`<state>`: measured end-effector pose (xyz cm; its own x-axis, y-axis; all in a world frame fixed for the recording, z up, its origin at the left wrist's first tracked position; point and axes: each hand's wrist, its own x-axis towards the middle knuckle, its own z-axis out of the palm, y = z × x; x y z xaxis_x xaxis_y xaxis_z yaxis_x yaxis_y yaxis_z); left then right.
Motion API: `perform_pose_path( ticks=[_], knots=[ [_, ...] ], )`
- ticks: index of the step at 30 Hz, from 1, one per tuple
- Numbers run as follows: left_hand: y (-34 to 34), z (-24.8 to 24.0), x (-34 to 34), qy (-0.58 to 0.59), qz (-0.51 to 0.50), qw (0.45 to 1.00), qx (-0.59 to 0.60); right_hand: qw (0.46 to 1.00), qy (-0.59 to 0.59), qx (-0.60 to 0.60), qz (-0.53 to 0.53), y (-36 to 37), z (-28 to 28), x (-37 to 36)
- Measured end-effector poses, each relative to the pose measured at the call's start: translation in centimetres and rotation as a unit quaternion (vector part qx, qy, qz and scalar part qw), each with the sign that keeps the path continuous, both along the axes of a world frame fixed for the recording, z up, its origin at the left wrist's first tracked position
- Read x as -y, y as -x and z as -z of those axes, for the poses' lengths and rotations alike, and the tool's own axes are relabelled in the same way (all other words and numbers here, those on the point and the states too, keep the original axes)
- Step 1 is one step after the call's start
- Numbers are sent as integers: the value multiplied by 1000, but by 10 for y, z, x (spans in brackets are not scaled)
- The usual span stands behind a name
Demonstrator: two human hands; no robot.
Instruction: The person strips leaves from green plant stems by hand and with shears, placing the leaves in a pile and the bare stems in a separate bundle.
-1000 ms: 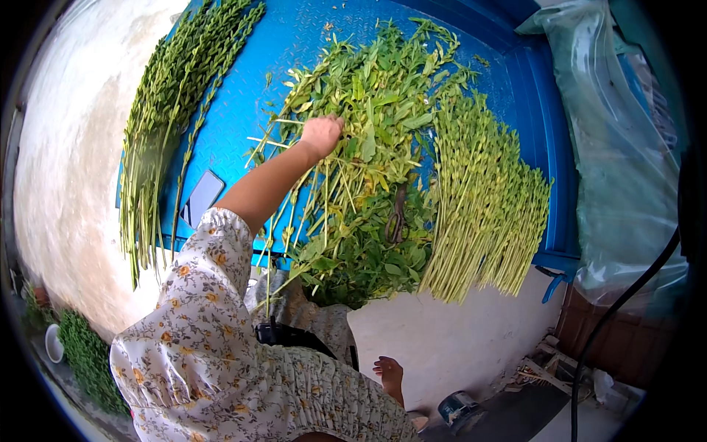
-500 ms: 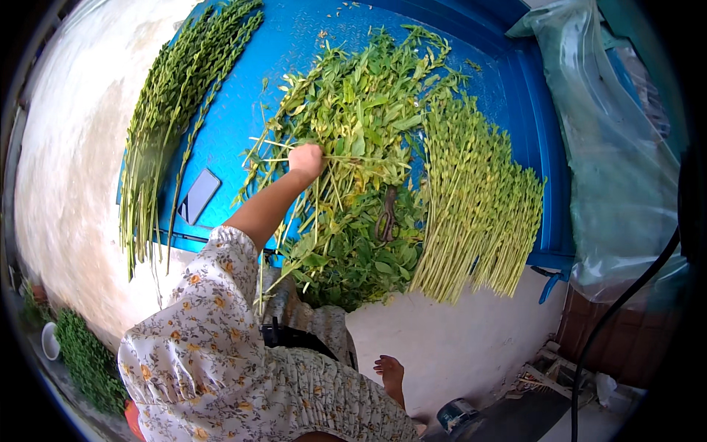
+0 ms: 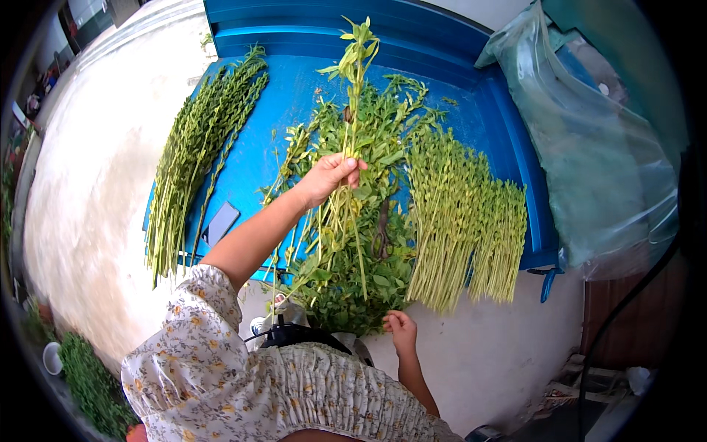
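My left hand [image 3: 335,179] is closed around a leafy plant stalk [image 3: 355,99], raised upright over the pile. Its leafy tip points away from me and its bare lower stem hangs below my fingers. Under it spreads a loose heap of leafy green and yellow stalks [image 3: 346,258]. Dark-handled scissors [image 3: 381,230] lie on the heap's right side. Beside the heap's near end is my right hand [image 3: 401,329], its fingers loosely bent and apart, with nothing visible in them.
Stripped stalks [image 3: 456,228] lie side by side at the right of the blue metal bed [image 3: 294,70]. More podded stalks [image 3: 202,158] lie at the left, near a phone [image 3: 220,224]. Clear plastic sheeting [image 3: 582,140] hangs at the right; a black cable [image 3: 630,295] runs below it.
My left hand has lifted the stalk from the heap and turned it upright, moving slightly right. My right hand has come up toward the heap's near edge. The view has tilted up.
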<state>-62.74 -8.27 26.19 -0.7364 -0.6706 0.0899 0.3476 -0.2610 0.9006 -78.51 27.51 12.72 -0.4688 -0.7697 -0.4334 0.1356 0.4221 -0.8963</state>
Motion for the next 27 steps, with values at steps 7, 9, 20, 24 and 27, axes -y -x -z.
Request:
perform_pose_path(
  ticks=[7, 9, 20, 24, 27],
  knots=[
    [7, -38, -84, -91, 73, 993, -27, 968, 242, -70, 20, -13, -120, 83],
    [2, -36, -101, -60, 72, 996, 8, 953, 287, -97, 1, -15, -146, 94],
    [-31, -13, -151, 346, -92, 910, 210, 786, 97, -607, -60, -23, -244, 119],
    [-36, -25, -162, 350, -67, 894, 273, 725, 194, -658, -64, -17, -225, 114],
    [-38, -30, -167, 276, -26, 911, 306, 721, 326, -607, -73, -30, -216, 105]
  ],
)
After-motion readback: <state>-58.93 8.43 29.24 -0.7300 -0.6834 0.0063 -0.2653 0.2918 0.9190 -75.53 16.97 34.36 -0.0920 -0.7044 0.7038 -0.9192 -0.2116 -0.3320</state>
